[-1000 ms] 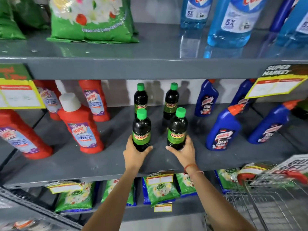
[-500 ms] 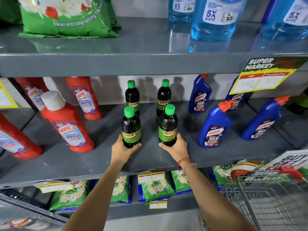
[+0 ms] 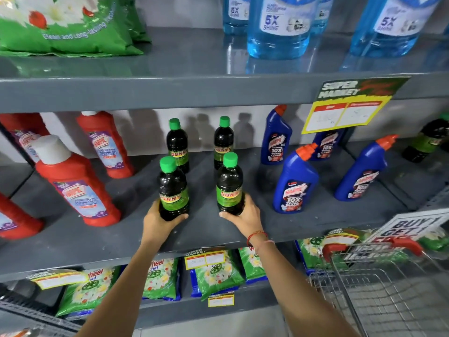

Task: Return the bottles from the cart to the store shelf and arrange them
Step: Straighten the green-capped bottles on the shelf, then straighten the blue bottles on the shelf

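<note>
The shelf (image 3: 218,91) was dark grey. Four dark bottles (image 3: 173,190) had green caps and green labels with red and yellow lettering. The cleaners (image 3: 75,188) on the left were red with white caps and purple labels; those on the right (image 3: 295,181) were blue with orange caps. Above stood pale blue bottles (image 3: 279,27) and green bags (image 3: 70,25) printed with white flowers. The tag (image 3: 349,105) was yellow, red and black. The cart (image 3: 388,288) was silver wire with a red handle.

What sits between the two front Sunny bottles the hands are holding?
Nothing: the head view shows only bare grey shelf between the left front bottle and the right front bottle.
</note>
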`<state>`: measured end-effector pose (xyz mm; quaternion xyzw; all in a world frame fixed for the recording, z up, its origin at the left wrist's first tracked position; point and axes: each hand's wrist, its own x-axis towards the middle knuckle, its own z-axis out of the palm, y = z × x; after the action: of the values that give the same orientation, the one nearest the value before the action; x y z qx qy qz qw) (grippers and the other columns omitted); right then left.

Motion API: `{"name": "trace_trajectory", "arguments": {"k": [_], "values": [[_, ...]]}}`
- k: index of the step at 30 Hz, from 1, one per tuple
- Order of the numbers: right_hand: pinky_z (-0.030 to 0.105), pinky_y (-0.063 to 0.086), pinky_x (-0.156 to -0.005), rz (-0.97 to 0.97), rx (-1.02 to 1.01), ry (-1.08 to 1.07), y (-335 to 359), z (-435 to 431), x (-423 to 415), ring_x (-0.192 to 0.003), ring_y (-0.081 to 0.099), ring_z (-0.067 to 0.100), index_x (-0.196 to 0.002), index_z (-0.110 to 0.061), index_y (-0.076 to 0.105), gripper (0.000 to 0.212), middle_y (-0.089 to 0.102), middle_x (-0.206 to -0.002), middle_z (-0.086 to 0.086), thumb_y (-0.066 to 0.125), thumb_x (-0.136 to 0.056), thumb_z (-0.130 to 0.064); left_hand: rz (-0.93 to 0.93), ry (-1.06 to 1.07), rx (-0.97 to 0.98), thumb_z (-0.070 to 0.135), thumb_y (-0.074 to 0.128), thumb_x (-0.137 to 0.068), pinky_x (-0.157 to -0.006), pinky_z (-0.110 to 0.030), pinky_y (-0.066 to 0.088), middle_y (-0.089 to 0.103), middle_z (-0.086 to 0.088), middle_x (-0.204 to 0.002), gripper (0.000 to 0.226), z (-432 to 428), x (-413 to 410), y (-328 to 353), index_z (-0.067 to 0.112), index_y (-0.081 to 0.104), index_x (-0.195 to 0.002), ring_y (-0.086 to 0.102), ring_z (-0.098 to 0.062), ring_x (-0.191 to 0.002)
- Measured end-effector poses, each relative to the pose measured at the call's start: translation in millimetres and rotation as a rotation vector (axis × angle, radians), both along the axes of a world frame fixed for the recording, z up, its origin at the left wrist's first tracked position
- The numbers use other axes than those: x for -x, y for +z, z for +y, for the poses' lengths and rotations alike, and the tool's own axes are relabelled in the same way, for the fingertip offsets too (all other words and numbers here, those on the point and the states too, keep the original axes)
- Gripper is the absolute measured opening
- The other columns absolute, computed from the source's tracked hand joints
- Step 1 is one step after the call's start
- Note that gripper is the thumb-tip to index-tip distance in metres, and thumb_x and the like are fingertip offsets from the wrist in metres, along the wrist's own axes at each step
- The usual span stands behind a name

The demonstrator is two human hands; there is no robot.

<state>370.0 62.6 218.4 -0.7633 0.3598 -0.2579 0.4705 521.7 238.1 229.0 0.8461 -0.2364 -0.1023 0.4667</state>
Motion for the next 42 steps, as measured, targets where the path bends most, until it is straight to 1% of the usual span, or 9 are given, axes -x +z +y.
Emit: {"name": "trace_trajectory", "arguments": {"k": [3,7,11,14,18,21,26,35,42], "values": [[0.029,0.049,-0.096,-0.067,-0.075,-0.009,-5.1,-9.9,27.6,-0.108,0.057,0.015,-0.13,-0.008,0.045,0.081,0.056,-0.118,0.0,0.085,-0.06,-0.02,-0.046,0.125,0.006,0.027,0.083,-0.062,-0.098,-0.046,0.043,0.058,-0.017,-0.125,0.073,7.5,17.7,-5.2,0.008,0.05,-0.124,0.054,-0.034,-0.115],[0.025,0.055,-0.076,-0.136,0.0,-0.15,-4.3,-34.9,85.3,-0.088,0.063,0.012,-0.102,-0.014,0.064,0.039,0.066,-0.096,0.005,0.081,-0.067,-0.015,-0.145,0.209,0.083,0.014,0.079,-0.068,-0.088,-0.039,0.041,0.056,-0.019,-0.108,0.049,-0.8,76.2,-4.7,0.004,0.055,-0.11,0.052,-0.032,-0.103],[0.016,0.053,-0.065,-0.193,0.098,-0.345,5.1,-76.7,146.6,-0.069,0.063,0.004,-0.075,-0.036,0.061,0.03,0.067,-0.077,0.005,0.078,-0.07,-0.013,-0.101,-0.149,0.123,0.018,0.077,-0.07,-0.078,-0.03,0.047,0.06,-0.005,-0.099,0.035,-54.5,125.4,-5.5,0.022,0.059,-0.1,0.059,-0.02,-0.089],[0.012,0.05,-0.068,-0.234,0.123,-0.504,6.0,-121.5,184.1,-0.07,0.06,-0.002,-0.087,-0.02,0.064,0.03,0.065,-0.085,0.013,0.08,-0.066,-0.008,0.0,-0.36,0.107,0.021,0.079,-0.067,-0.083,-0.03,0.05,0.059,-0.001,-0.107,0.048,-110.6,146.7,-6.6,0.024,0.056,-0.109,0.059,-0.016,-0.095],[0.031,0.047,-0.086,-0.247,-0.014,-0.574,-5.6,-191.8,218.6,-0.09,0.053,0.006,-0.123,-0.004,0.049,0.076,0.052,-0.108,0.014,0.085,-0.056,-0.002,0.085,-0.417,0.149,0.02,0.084,-0.06,-0.087,-0.014,0.044,0.059,0.003,-0.114,0.068,-171.7,158.5,-6.4,0.014,0.05,-0.119,0.057,-0.005,-0.103],[0.02,0.044,-0.09,-0.195,-0.137,-0.477,-10.4,-228.4,226.9,-0.111,0.045,0.016,-0.138,-0.007,0.031,0.095,0.042,-0.117,0.006,0.081,-0.058,0.006,0.179,-0.435,0.176,0.012,0.084,-0.06,-0.075,-0.004,0.043,0.062,0.013,-0.099,0.062,-199.1,158.8,-6.6,0.017,0.051,-0.112,0.058,0.019,-0.083],[0.023,0.05,-0.093,-0.138,-0.203,-0.208,-1.0,-260.3,229.3,-0.092,0.062,-0.002,-0.122,-0.016,0.037,0.078,0.058,-0.111,0.005,0.072,-0.062,0.018,0.32,-0.486,0.069,0.026,0.088,-0.045,-0.073,-0.017,0.054,0.074,0.018,-0.075,0.054,-217.7,139.6,-14.8,0.024,0.061,-0.092,0.067,0.0,-0.076],[0.051,0.044,-0.104,-0.086,-0.249,-0.187,-4.4,-272.8,223.9,-0.111,0.059,0.025,-0.122,-0.013,0.043,0.087,0.061,-0.119,0.01,0.087,-0.049,-0.002,0.315,-0.48,0.085,0.004,0.084,-0.058,-0.062,-0.004,0.049,0.07,0.021,-0.07,0.044,-236.2,142.5,-12.5,0.014,0.063,-0.095,0.064,0.011,-0.065],[0.034,0.044,-0.1,-0.117,-0.105,-0.312,4.3,-249.8,210.7,-0.114,0.055,0.018,-0.135,-0.023,0.03,0.117,0.055,-0.128,0.004,0.093,-0.036,-0.027,0.301,-0.475,0.073,0.012,0.086,-0.057,-0.08,-0.025,0.051,0.07,0.006,-0.086,0.049,-248.5,147.2,-11.9,0.01,0.062,-0.1,0.065,-0.006,-0.078]]}}
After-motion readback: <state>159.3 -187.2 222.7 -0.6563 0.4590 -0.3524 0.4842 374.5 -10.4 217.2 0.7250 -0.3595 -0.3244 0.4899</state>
